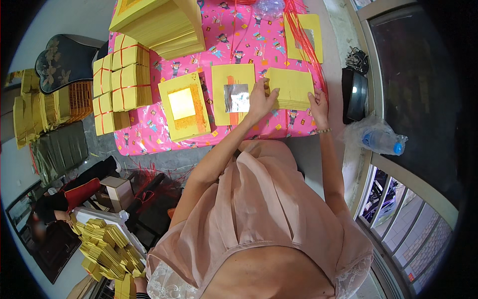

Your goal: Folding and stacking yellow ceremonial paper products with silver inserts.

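Observation:
A stack of plain yellow paper sheets (293, 85) lies at the near right of the pink table, its layered near edge showing. My left hand (262, 101) grips its left edge with bent fingers. At the right edge, my right hand (319, 105) closes its fingers on the same stack; a bracelet circles that wrist. Just left of my left hand sits a yellow paper stack with a silver square (237, 97) and orange smears. Farther left lies a thicker yellow stack with a shiny gold square (182, 103). Red strings (311, 50) hang down beside my right hand.
Bundles of yellow paper tied with red string (130, 74) are piled at the table's left, below a tall yellow stack (164, 30). Another silver-square stack (314, 39) lies far right. A bagged plastic bottle (381, 142) rests by the window. At lower left, another person's hand (63, 216) is near heaped yellow bundles.

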`<state>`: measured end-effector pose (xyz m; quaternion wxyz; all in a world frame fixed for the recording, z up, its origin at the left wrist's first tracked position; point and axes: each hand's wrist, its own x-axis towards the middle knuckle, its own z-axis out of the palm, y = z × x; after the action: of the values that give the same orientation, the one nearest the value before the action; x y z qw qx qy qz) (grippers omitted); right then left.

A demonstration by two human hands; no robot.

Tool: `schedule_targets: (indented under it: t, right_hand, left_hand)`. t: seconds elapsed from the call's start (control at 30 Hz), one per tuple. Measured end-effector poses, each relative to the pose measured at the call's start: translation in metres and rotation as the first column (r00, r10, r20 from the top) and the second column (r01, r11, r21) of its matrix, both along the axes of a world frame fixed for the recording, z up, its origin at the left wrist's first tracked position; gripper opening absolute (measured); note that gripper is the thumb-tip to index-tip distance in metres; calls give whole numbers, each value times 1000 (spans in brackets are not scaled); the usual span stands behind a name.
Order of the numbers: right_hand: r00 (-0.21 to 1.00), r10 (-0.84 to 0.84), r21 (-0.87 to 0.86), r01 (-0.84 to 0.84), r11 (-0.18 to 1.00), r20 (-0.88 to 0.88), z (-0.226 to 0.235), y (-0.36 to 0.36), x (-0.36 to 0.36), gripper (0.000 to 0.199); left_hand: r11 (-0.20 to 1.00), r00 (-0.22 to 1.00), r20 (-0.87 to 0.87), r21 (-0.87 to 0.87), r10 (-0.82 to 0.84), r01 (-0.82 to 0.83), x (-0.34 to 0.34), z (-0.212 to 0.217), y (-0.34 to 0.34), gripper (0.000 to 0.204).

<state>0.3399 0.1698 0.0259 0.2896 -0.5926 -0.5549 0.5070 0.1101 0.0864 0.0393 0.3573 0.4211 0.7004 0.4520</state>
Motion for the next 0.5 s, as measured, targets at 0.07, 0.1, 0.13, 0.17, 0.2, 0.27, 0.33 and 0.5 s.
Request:
schedule_targets:
  t: [0.07, 0.1, 0.13, 0.17, 0.2, 0.27, 0.33, 0.5]
  right_hand:
    - [999, -34, 18, 34, 999, -14, 0, 1, 1, 41]
    - [998, -65, 36, 66, 997, -27, 0, 1, 1, 42]
    - [998, -61, 35, 62, 997, -29, 2, 1, 0, 42]
    - [996, -76, 20, 77, 997, -38, 5, 2, -1, 44]
    - [995, -89, 3, 90, 996, -47, 7, 2, -3, 46]
    - [996, -85, 93, 85, 992, -2, 6, 3, 0, 46]
    - [991, -73, 243, 43, 969, 112, 5, 10, 14, 44]
    - [983, -130, 564, 36, 825, 126, 87, -21, -47, 36]
  left_hand:
    - [1000, 999, 33, -20, -12, 13, -2, 10, 1, 58]
    - [999, 998, 66, -39, -21, 23, -2, 15, 1, 55]
    - [999, 998, 64, -40, -17, 19, -3, 15, 0, 55]
    - [1000, 998, 61, -29, -1, 2, -4, 15, -1, 55]
    - [1000, 998, 57, -19, 17, -16, -4, 15, -3, 55]
    - [1000, 999, 33, 8, 25, -25, -7, 14, -8, 52]
    - [999, 999, 5, 28, 42, -42, -11, 15, -16, 50]
    - [993, 997, 21, 94, 75, -76, -38, 16, -79, 33]
